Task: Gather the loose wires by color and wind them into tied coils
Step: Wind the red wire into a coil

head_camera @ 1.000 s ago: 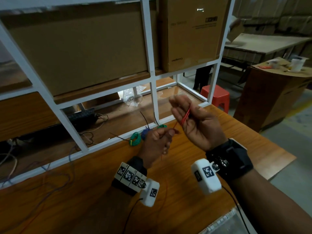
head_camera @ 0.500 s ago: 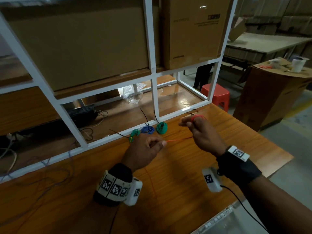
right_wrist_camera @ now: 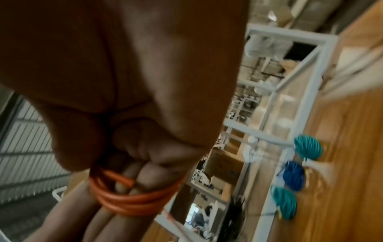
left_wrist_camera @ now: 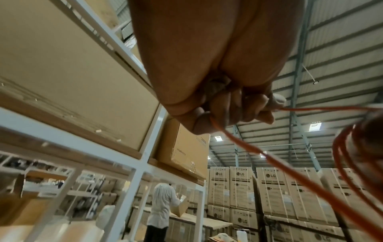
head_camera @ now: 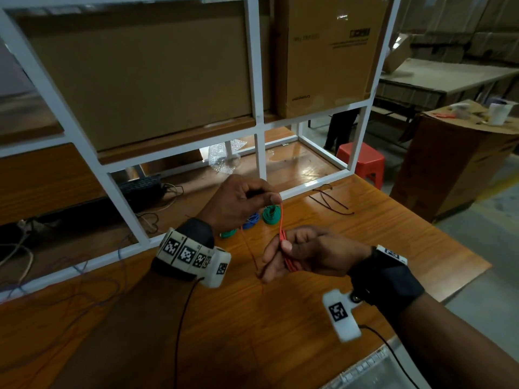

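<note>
A red wire (head_camera: 281, 220) runs taut from my left hand (head_camera: 276, 199) down to my right hand (head_camera: 285, 245), above the wooden table (head_camera: 393, 242). The left hand is the higher one and pinches the wire between thumb and curled fingers (left_wrist_camera: 267, 111). Several red loops (right_wrist_camera: 132, 199) are wound round the fingers of my right hand (right_wrist_camera: 132, 180), with the thumb pressed on them. A loose tail (head_camera: 250, 251) hangs down to the table. Behind the hands lie finished coils: green (head_camera: 271, 214), blue (head_camera: 251, 220) and green (head_camera: 228, 233).
A white shelf frame (head_camera: 261, 153) with cardboard boxes (head_camera: 140, 80) stands just behind the coils. Black cable ties (head_camera: 332, 202) lie at the back right. Loose thin wires (head_camera: 84, 276) trail over the table's left. The table edge (head_camera: 463, 279) is close on the right.
Half a second ago the wire was stretched sideways between both hands low over the table. Now my left hand has risen above the right and the wire runs nearly straight down.
</note>
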`<state>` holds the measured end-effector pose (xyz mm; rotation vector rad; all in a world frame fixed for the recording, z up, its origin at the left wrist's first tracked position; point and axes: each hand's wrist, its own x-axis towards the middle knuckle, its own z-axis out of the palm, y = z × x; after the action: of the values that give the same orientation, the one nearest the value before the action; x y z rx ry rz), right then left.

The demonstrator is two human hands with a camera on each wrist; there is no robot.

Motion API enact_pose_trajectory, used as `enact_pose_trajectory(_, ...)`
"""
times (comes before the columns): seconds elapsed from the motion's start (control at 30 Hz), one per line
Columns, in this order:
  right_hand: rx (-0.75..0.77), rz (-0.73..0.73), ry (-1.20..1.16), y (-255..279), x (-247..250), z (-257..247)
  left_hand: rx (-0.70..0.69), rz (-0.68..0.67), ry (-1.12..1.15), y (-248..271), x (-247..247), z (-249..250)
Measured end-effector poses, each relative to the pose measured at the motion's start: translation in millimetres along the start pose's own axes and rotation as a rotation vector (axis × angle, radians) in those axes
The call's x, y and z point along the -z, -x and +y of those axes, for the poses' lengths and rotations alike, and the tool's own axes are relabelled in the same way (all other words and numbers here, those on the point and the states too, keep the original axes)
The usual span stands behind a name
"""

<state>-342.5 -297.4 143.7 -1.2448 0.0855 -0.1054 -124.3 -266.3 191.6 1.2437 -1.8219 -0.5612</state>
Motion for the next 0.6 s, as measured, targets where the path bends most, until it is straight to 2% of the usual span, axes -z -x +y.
enact_pose_trajectory(0.1, 0.123, -0.072, -0.145, -7, -4, -3, 0.029, 0.17, 0.21, -5, -16, -4)
enact_pose_trajectory(0.17, 0.241, -0.097, -0.256, -12, -7, -8, 0.107, 0.267, 0.337, -6, -28, -5)
enact_pose_trajectory(0.27, 0.435, -0.09, -0.434, -22, -9, -22, 0.287, 0.293, 0.577, 1, -53, -9)
enact_pose_trajectory(0.33, 0.555, -0.006, -0.52, -27, -7, -35, 0.336, 0.306, 0.704, 8, -72, -11)
enact_pose_trajectory(0.43, 0.68, 0.234, -0.601, -31, 0, -54, 0.44, 0.28, 0.783, 24, -94, -14)
enact_pose_trajectory(0.5, 0.722, 0.499, -0.456, -27, 8, -63, 0.468, 0.196, 0.74, 42, -103, -15)
enact_pose_trajectory(0.53, 0.712, 0.656, -0.262, -24, 13, -65, 0.465, 0.147, 0.71, 53, -105, -19)
enact_pose_trajectory(0.6, 0.565, 0.972, 0.377, -18, 23, -64, 0.482, 0.097, 0.653, 71, -104, -23)
